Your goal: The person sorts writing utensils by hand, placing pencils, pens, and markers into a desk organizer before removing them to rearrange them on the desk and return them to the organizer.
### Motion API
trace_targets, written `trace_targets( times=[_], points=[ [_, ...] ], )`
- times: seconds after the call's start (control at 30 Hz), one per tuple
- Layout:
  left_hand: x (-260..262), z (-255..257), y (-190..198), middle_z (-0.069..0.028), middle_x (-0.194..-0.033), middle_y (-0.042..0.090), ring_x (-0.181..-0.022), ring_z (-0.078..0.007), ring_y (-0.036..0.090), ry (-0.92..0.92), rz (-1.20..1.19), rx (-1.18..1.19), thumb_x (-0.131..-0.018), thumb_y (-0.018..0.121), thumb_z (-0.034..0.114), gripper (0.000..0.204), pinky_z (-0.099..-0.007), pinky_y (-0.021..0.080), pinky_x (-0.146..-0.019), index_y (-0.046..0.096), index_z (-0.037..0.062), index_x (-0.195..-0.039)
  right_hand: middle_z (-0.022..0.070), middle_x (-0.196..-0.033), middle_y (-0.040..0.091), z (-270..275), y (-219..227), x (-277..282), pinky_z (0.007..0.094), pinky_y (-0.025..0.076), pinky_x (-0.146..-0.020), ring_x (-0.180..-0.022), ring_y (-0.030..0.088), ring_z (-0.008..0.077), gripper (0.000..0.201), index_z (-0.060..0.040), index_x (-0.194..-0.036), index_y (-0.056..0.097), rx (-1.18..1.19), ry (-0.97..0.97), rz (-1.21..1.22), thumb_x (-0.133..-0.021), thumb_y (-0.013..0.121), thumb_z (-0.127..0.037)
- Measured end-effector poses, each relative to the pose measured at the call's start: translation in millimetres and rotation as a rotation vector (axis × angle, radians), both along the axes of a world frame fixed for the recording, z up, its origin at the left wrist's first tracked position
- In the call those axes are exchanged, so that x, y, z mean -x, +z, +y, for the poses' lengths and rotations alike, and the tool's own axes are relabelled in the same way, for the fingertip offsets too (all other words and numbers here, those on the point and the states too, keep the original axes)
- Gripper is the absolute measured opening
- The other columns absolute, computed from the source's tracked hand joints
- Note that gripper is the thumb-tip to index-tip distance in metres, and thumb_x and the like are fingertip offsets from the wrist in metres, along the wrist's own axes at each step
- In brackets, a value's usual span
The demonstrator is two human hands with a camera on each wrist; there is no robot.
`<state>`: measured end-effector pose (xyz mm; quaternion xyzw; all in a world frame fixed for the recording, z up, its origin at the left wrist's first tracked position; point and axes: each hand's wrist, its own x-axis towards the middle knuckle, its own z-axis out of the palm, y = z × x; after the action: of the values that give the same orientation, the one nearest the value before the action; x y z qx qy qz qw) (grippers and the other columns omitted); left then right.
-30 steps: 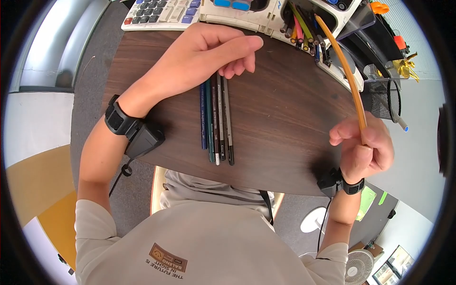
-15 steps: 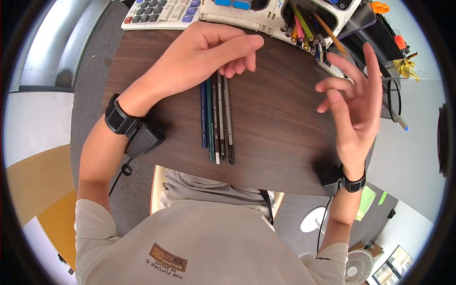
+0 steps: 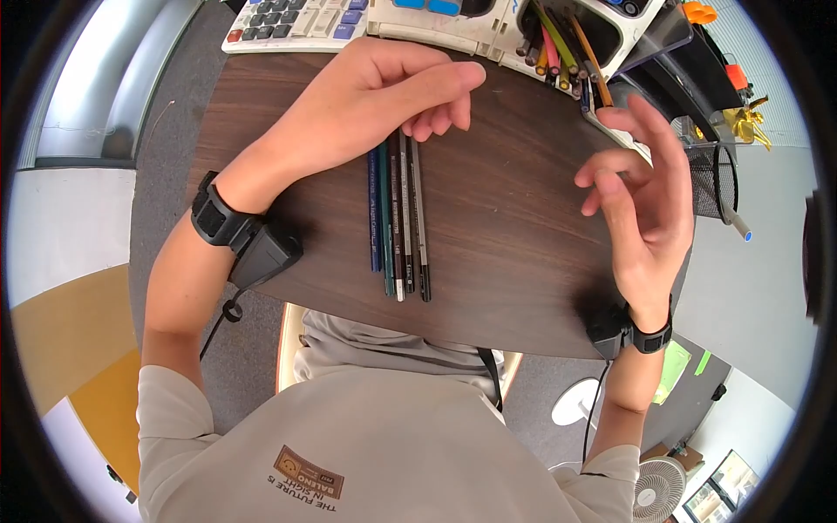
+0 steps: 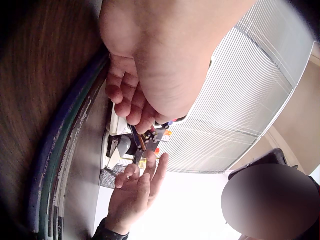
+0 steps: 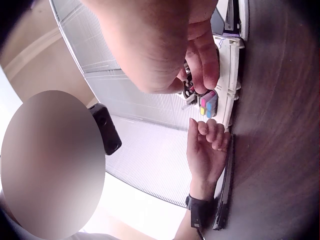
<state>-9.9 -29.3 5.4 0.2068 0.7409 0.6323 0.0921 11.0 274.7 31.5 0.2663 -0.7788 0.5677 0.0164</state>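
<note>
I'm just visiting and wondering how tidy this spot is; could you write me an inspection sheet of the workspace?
Surface: dark brown wood-grain desk; no spill seen.
Job's things: five slim pencils, blue, teal, brown and grey, side by side; coloured pencils bunched in a white plastic organiser.
Clutter: white keyboard with coloured keys; black mesh cup at the right.
Grippers: bare hands. Left hand over the row's far ends, contact unclear; right hand raised, empty.
Cables: thin black ones hang from both wrist devices.
Surroundings: round fan, lower right.
</note>
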Motion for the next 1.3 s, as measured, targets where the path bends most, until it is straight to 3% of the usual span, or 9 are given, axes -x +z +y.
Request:
trace_targets(
  times=[0.1,0.2,0.33,0.37,0.5,0.7,0.9,1.1,1.3],
  points=[
    [1,-1,0,-0.0006,-0.082,0.070,-0.072,-0.0071,0.062,-0.008,0.002,0.002,-0.117,0.057,0.034,0.045,-0.0244,0.051,-0.069,0.076,0.0029,-0.090,0.0172,-0.136,0.070,-1,-2,-1,0.0242,0.057,-0.068,-0.092,0.073,0.0132,0.050,0.0028,-0.149,0.059,0.031,0.016,0.009,-0.100,0.068,0.006],
    [1,0,-1,-0.0007,-0.082,0.071,-0.072,-0.0072,0.062,-0.007,-0.008,0.000,-0.117,0.057,0.034,0.045,-0.0246,0.051,-0.069,0.076,0.0029,-0.090,0.0119,-0.119,0.077,3,1,1,0.0265,0.057,-0.068,-0.088,0.073,0.0137,0.038,-0.0008,-0.133,0.073,-0.174,0.112,0.060,-0.096,0.071,0.006],
    [1,0,0,-0.0006,-0.082,0.071,-0.072,-0.0072,0.062,-0.003,-0.021,-0.003,-0.117,0.057,0.033,0.045,-0.0249,0.051,-0.069,0.076,0.0028,-0.090,0.0097,-0.101,0.077,-8,-1,-3,0.0338,0.060,-0.073,-0.085,0.075,0.0219,0.029,-0.0054,-0.120,0.080,-0.319,0.344,0.106,-0.094,0.074,0.004],
    [1,0,1,-0.0005,-0.082,0.071,-0.072,-0.0072,0.062,-0.001,-0.023,-0.003,-0.117,0.058,0.033,0.045,-0.0249,0.051,-0.069,0.076,0.0028,-0.089,0.0103,-0.105,0.076,-10,-1,-6,0.0375,0.062,-0.078,-0.089,0.074,0.0270,0.030,-0.0063,-0.122,0.078,-0.355,0.391,0.051,-0.092,0.076,0.001],
    [0,0,0,-0.0001,-0.081,0.070,-0.072,-0.0070,0.061,-0.003,-0.009,0.012,-0.116,0.058,0.032,0.045,-0.0247,0.050,-0.069,0.076,0.0028,-0.088,0.0074,-0.118,0.074,-17,-12,-11,0.0414,0.061,-0.081,-0.101,0.072,0.0285,0.036,-0.0096,-0.125,0.077,-0.395,0.492,0.197,-0.089,0.081,-0.005],
    [0,1,2,0.0004,-0.081,0.068,-0.072,-0.0067,0.059,-0.018,-0.027,0.043,-0.116,0.057,0.031,0.045,-0.0242,0.049,-0.069,0.075,0.0025,-0.087,0.0053,-0.114,0.073,-12,-13,-8,0.0400,0.061,-0.081,-0.096,0.070,0.0256,0.033,-0.0095,-0.121,0.078,-0.437,0.602,0.179,-0.088,0.080,-0.004],
    [0,1,0,0.0002,-0.081,0.068,-0.072,-0.0070,0.059,-0.012,-0.010,0.044,-0.117,0.057,0.030,0.044,-0.0244,0.049,-0.069,0.075,0.0026,-0.089,0.0054,-0.115,0.074,-20,-10,-15,0.0386,0.060,-0.081,-0.100,0.069,0.0254,0.037,-0.0084,-0.125,0.077,-0.385,0.510,0.147,-0.088,0.080,-0.005],
    [0,1,0,0.0000,-0.081,0.069,-0.072,-0.0072,0.060,-0.010,-0.010,0.040,-0.117,0.056,0.030,0.044,-0.0245,0.049,-0.069,0.075,0.0021,-0.088,0.0057,-0.133,0.073,-23,-17,-16,0.0412,0.057,-0.095,-0.112,0.065,0.0279,0.043,-0.0049,-0.127,0.076,-0.394,0.643,0.224,-0.085,0.081,-0.005],
    [-1,1,2,-0.0008,-0.080,0.069,-0.072,-0.0079,0.060,-0.007,-0.007,0.045,-0.117,0.057,0.031,0.045,-0.0250,0.050,-0.069,0.075,0.0015,-0.088,0.0039,-0.137,0.072,-24,-18,-19,0.0395,0.054,-0.095,-0.108,0.064,0.0274,0.044,-0.0047,-0.128,0.076,-0.387,0.629,0.227,-0.084,0.080,-0.005]
  ],
)
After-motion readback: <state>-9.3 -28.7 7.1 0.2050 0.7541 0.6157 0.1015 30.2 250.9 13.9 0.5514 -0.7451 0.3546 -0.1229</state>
